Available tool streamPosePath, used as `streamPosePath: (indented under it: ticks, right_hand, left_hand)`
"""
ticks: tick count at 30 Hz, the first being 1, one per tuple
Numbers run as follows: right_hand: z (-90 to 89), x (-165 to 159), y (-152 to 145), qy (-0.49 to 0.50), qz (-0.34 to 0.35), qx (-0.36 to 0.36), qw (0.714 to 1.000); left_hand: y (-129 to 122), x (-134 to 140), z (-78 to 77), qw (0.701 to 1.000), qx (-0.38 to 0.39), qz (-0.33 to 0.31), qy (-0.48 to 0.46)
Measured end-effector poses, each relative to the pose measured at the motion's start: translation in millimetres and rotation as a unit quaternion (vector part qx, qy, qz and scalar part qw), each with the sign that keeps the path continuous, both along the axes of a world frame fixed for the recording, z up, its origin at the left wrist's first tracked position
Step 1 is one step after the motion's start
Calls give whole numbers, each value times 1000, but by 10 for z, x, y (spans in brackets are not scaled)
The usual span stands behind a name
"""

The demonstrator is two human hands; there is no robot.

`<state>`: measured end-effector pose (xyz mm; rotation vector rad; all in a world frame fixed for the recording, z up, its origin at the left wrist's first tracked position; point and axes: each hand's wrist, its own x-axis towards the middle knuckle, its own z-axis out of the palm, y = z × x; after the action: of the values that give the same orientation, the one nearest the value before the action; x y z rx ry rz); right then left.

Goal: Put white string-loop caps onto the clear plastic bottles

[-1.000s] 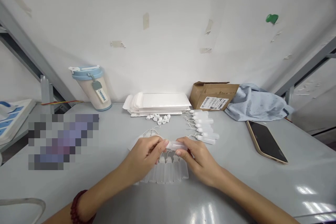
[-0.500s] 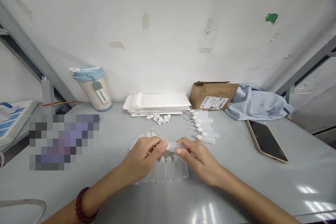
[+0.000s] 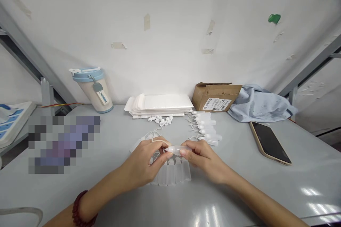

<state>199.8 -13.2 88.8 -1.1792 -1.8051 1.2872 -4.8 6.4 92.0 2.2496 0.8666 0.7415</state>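
Between my hands a small translucent squeeze bottle point(image 3: 178, 150) lies level, its white neck toward the left. My right hand point(image 3: 204, 158) grips the bottle's body between thumb and fingers. The fingers of my left hand point(image 3: 147, 159) pinch it at the neck end, where a thin pale cord point(image 3: 160, 141) passes over the index finger. Beneath, partly covered by my left hand, several similar bottles point(image 3: 171, 174) lie in a row. Further right are several bottles with white tops and thin cords point(image 3: 209, 130). Others point(image 3: 135, 144) show behind my left hand.
Loose white caps point(image 3: 161, 121) lie before a stack of white packets point(image 3: 165, 103). Behind stand a tumbler point(image 3: 93, 90) and a cardboard box point(image 3: 215, 96), with blue cloth point(image 3: 262, 104) beside it. A phone point(image 3: 270, 143) rests on the right; a blurred-out item point(image 3: 66, 145) is on the left.
The left fingers have shifted slightly left along the bottle, baring more of its neck. The cord now shows over the left index finger. The right hand keeps its grip.
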Motion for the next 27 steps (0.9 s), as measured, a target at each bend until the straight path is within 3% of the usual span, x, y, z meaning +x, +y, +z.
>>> streamPosePath:
  ticks: [6,10,13,16,18,20,23,27]
  right_hand:
    - [-30,-9,32,138,14,-154,978]
    - [-31,-9,44,138,6,-157,978]
    - [11,38,71,87,-31,-67,993]
    - [65,173,149,0,-125,78,989]
    - [79,315,237,-74,-197,177,961]
    - [71,480,339,-135,-247,253,926]
    - [44,714,473,-198,-262,298,896]
    - [38,908,548,-252,-247,337,873]
  left_hand:
    - [0,5,-46,996,78,-27,-14]
    - [-8,14,-7,998,60,0,4]
    - [51,-13,-21,999,34,31,18]
    - [242,-46,-88,995,34,90,30]
    - [433,-53,-130,988,52,135,61]
    - [628,-45,-147,980,105,137,102]
    - [839,-13,-123,965,136,97,200]
    - [943,36,-96,944,140,78,289]
